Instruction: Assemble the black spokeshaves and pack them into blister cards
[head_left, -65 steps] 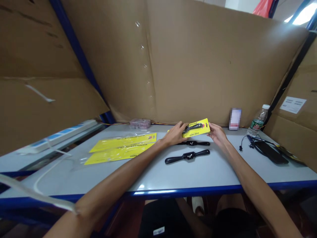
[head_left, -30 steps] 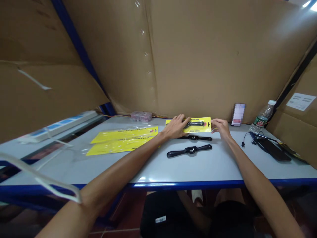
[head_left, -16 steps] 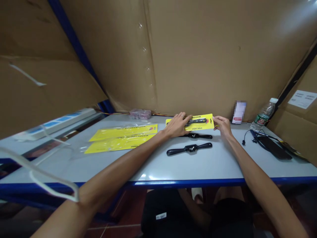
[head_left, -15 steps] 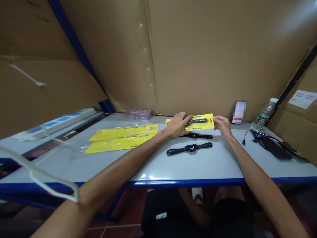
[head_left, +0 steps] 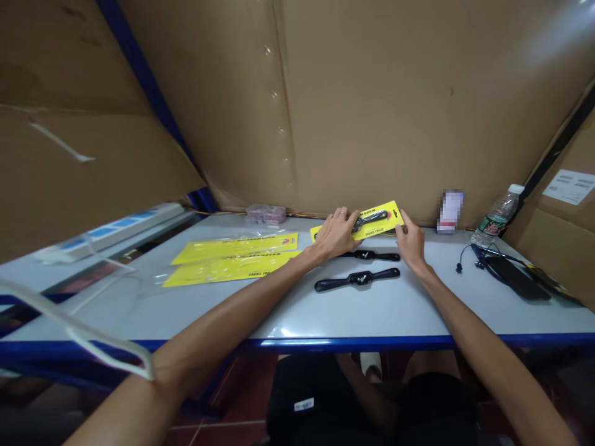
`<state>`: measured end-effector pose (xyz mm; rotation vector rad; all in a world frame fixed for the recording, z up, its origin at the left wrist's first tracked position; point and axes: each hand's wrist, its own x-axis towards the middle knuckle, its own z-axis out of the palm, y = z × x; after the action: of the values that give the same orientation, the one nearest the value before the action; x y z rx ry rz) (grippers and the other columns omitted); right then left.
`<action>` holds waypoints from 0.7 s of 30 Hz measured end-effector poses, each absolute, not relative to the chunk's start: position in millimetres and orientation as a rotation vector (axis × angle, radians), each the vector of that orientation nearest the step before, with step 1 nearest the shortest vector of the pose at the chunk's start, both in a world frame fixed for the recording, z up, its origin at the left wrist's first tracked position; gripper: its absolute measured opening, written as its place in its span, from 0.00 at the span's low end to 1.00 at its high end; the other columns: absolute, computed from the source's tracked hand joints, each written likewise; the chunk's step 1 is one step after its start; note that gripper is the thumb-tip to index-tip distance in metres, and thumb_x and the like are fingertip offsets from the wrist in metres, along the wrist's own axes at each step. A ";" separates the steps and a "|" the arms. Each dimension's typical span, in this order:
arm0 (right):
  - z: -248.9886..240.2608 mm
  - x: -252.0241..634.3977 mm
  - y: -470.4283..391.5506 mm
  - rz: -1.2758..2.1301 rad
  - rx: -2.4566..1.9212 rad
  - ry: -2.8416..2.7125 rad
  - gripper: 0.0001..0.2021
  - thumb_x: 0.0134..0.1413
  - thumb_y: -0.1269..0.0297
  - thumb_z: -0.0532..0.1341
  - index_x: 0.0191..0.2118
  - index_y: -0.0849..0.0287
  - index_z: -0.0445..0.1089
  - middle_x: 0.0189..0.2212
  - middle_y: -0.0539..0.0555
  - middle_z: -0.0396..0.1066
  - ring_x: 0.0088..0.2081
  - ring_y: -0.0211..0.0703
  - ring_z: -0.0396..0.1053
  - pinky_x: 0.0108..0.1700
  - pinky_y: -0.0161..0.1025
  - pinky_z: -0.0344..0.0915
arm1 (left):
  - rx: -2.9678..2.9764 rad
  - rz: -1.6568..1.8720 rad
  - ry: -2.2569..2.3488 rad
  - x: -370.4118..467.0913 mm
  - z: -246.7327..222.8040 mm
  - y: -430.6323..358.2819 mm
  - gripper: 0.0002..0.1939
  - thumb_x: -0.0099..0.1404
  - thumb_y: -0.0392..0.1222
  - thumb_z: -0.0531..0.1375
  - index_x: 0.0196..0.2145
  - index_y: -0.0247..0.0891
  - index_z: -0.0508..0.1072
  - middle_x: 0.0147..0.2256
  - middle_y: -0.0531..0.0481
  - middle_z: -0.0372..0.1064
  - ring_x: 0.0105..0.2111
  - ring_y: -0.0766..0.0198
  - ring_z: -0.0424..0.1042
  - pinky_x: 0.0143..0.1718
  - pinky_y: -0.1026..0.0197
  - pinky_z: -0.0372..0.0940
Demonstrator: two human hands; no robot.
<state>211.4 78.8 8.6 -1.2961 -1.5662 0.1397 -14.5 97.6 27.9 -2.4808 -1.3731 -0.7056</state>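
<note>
My left hand (head_left: 335, 234) lies over the left part of a yellow backing card (head_left: 392, 215), its fingers closed around the middle of a black spokeshave (head_left: 375, 217) on that card. At the card's right end, my right hand (head_left: 411, 240) pinches the edge, which is tilted up off the table. Another yellow edge shows partly beneath the card. Nearer to me, two loose black spokeshaves (head_left: 362, 279) lie flat on the table, the farther one partly hidden by my left hand. Left of my hands rest two yellow cards (head_left: 232, 271) under clear plastic.
The grey table (head_left: 297, 316) has a blue front edge. A pink pack (head_left: 266, 214) sits at the back. To the right are a water bottle (head_left: 497, 220), earphones (head_left: 459, 267) and a dark flat object (head_left: 520, 279). A white cable (head_left: 102, 337) crosses near my left forearm.
The card's right end has risen and swung upward. My right hand has shifted slightly left along with it, while my left hand stays over the spokeshave.
</note>
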 end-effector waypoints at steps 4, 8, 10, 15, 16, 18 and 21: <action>6.4 215.0 79.4 -0.099 -1.341 -1.591 0.25 0.59 0.66 0.53 0.61 0.61 0.72 0.51 0.63 0.77 0.45 0.54 0.75 0.52 0.47 0.68 | -2.472 -0.662 -1.376 -10.9 29.3 93.0 0.33 0.62 0.50 0.64 0.62 0.37 0.62 0.51 0.36 0.63 0.51 0.44 0.64 0.51 0.48 0.62; 6.1 215.2 77.6 -0.146 -1.412 -1.623 0.24 0.60 0.66 0.53 0.60 0.58 0.72 0.49 0.62 0.77 0.44 0.55 0.75 0.49 0.48 0.68 | -2.482 -0.663 -1.373 -9.3 27.9 92.5 0.32 0.62 0.50 0.64 0.60 0.38 0.63 0.50 0.37 0.64 0.51 0.44 0.65 0.50 0.48 0.63; 6.7 214.4 76.5 -0.156 -1.415 -1.630 0.24 0.61 0.66 0.53 0.61 0.58 0.72 0.50 0.63 0.77 0.44 0.56 0.75 0.49 0.49 0.67 | -2.494 -0.671 -1.384 -9.6 27.2 93.3 0.31 0.62 0.50 0.64 0.60 0.39 0.63 0.50 0.37 0.64 0.51 0.44 0.65 0.50 0.48 0.63; 7.9 214.9 76.0 -0.161 -1.390 -1.646 0.23 0.61 0.65 0.54 0.59 0.58 0.73 0.48 0.62 0.77 0.45 0.56 0.74 0.50 0.49 0.67 | -2.540 -0.704 -1.387 -12.3 26.3 95.7 0.30 0.61 0.52 0.64 0.58 0.39 0.65 0.48 0.39 0.64 0.49 0.45 0.65 0.47 0.49 0.64; 7.8 215.7 76.3 -0.155 -1.387 -1.646 0.22 0.61 0.65 0.55 0.59 0.57 0.74 0.47 0.62 0.78 0.43 0.55 0.74 0.49 0.49 0.67 | -2.559 -0.711 -1.393 -12.9 26.1 96.0 0.30 0.61 0.52 0.64 0.58 0.40 0.65 0.48 0.39 0.64 0.49 0.45 0.65 0.47 0.49 0.65; 7.7 217.3 77.0 -0.135 -1.379 -1.649 0.21 0.61 0.65 0.56 0.57 0.56 0.75 0.45 0.60 0.79 0.41 0.54 0.74 0.48 0.48 0.68 | -2.595 -0.720 -1.409 -13.8 25.7 96.5 0.30 0.61 0.52 0.64 0.58 0.41 0.66 0.48 0.40 0.64 0.49 0.45 0.65 0.46 0.49 0.65; 8.3 218.8 77.9 -0.103 -1.364 -1.635 0.20 0.60 0.65 0.56 0.55 0.55 0.77 0.45 0.59 0.79 0.40 0.52 0.74 0.48 0.48 0.69 | -2.621 -0.724 -1.409 -14.5 24.7 96.9 0.31 0.60 0.53 0.64 0.59 0.41 0.66 0.49 0.40 0.64 0.50 0.45 0.65 0.46 0.50 0.65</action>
<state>218.8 77.9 8.3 -1.3643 -1.6354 -0.1030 -14.5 96.9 24.7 -2.6210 -1.4090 -0.7239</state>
